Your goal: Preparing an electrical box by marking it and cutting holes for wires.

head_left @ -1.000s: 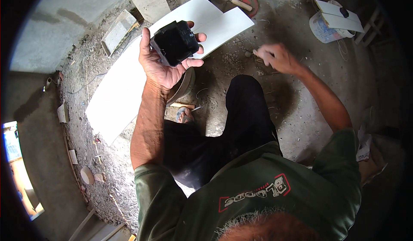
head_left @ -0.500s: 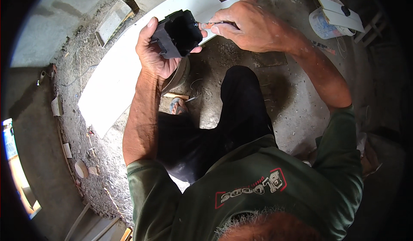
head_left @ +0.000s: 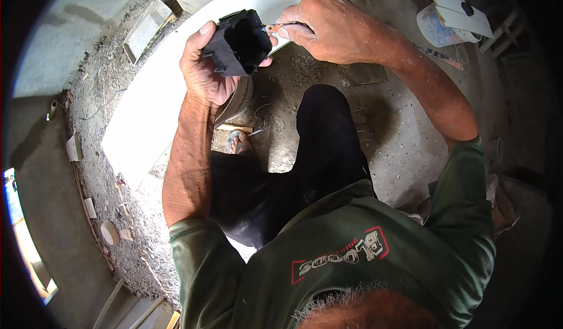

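My left hand [head_left: 202, 71] is closed around a black plastic electrical box [head_left: 236, 59], its open, hollow side tilted up. The thumb lies along the box's left side, and fingertips show past its right edge. Just to the right, my right hand [head_left: 340, 29] pinches a small thin tool [head_left: 274, 28], orange near the box and dark towards the fingers. The tool's tip meets the right rim of the box, where a small bright spot shows. What kind of tool it is I cannot make out.
A large white board [head_left: 146, 100] lies beneath my left arm. Below the box is the side of a round bucket [head_left: 237, 103]. A white bucket [head_left: 437, 29] with pale boards on top stands at the far right. Rubble and scraps lie along the left wall.
The whole view has shifted slightly, so both hands and the box sit a little further left and up. The tool stays at the box's right rim.
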`<state>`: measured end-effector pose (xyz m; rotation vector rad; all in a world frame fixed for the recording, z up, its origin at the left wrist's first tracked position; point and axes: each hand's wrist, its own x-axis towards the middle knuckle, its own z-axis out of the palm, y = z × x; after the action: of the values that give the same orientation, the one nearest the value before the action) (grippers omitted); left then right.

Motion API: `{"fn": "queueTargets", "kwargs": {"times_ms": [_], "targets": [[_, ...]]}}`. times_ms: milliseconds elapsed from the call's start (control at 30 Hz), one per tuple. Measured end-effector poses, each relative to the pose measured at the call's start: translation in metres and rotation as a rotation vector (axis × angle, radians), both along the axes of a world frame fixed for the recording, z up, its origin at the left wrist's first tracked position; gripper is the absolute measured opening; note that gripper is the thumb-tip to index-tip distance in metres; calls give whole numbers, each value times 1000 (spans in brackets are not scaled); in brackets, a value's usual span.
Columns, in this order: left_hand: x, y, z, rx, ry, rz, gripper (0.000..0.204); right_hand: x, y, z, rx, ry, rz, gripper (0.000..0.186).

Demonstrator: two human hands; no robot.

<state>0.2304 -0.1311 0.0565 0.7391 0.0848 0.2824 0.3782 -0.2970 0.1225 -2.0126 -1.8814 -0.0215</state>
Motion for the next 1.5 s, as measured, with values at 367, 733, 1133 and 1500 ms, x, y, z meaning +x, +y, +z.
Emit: {"fn": "queueTargets", "kwargs": {"times_ms": [367, 733, 1133, 1500], "targets": [[-2, 1, -1, -44, 11, 7, 69, 2, 4, 2, -4, -166, 294, 14], [2, 14, -9, -253, -214, -255, 82, -28, -4, 29, -81, 164, -64, 19], [3, 4, -2, -50, -70, 6, 70, -15, -4, 16, 10, -697, 336, 13], [7, -9, 1, 410, 44, 175, 49, -16, 2, -11, 28, -124, -47, 15]]}}
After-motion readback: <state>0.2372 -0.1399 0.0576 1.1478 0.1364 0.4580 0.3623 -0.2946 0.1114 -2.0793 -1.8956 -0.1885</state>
